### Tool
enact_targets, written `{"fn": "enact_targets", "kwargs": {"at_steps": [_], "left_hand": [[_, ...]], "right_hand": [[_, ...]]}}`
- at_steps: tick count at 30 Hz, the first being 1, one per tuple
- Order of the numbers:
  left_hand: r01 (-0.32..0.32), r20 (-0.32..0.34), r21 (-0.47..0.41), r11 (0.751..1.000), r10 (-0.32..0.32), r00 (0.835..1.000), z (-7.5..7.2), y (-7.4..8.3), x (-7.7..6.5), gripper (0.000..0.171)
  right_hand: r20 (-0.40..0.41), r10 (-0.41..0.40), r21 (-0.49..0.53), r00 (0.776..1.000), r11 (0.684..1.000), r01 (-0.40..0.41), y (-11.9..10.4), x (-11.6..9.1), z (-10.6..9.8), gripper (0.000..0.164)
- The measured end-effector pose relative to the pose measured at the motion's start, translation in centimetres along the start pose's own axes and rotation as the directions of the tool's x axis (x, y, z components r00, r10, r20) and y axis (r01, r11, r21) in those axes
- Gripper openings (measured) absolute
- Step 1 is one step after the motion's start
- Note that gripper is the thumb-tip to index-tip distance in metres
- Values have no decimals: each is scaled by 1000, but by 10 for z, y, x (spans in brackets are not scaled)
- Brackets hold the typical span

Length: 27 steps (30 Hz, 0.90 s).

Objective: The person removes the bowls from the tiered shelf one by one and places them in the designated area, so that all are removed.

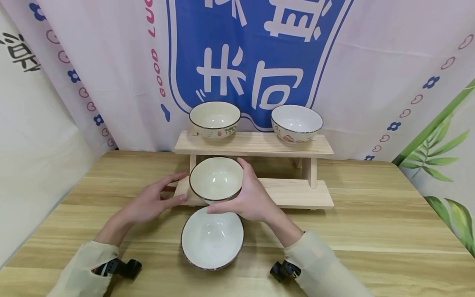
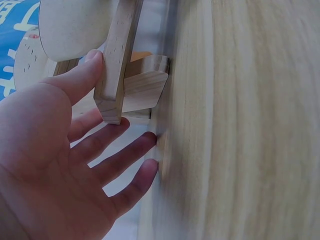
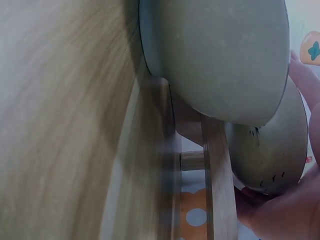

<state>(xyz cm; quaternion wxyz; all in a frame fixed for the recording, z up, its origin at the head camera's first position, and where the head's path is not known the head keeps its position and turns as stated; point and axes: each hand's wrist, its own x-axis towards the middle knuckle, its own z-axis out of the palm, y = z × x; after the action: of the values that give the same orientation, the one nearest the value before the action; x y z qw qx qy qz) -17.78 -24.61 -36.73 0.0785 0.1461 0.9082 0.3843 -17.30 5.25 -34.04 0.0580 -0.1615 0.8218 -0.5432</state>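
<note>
A cream bowl with a dark rim sits at the left part of the lower shelf of a wooden two-step stand. My right hand grips it from the right, fingers at the far rim and thumb low along the front. At the shelf's left end is my left hand. In the left wrist view, that hand's spread, relaxed fingers lie about the board's end, the thumb over its upper side. Nearer me, a white bowl with a dark rim stands on the table; its outside shows large in the right wrist view.
On the upper shelf stand a cream patterned bowl at left and a white floral bowl at right. Behind the stand hangs a printed curtain. The wooden table extends to both sides.
</note>
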Motion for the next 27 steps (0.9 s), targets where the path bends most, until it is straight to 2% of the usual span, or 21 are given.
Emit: {"fn": "enact_targets", "kwargs": {"at_steps": [12,27], "left_hand": [[3,-6,15,1000,-3,1000,0,2,0,73],[3,-8,13,1000,-3,1000,0,2,-1,73]], "right_hand": [[-33,47,-25,998,999,-48,-1,2,6,147],[-86,35,-11,996,999,-37,0,1,13,144]]}}
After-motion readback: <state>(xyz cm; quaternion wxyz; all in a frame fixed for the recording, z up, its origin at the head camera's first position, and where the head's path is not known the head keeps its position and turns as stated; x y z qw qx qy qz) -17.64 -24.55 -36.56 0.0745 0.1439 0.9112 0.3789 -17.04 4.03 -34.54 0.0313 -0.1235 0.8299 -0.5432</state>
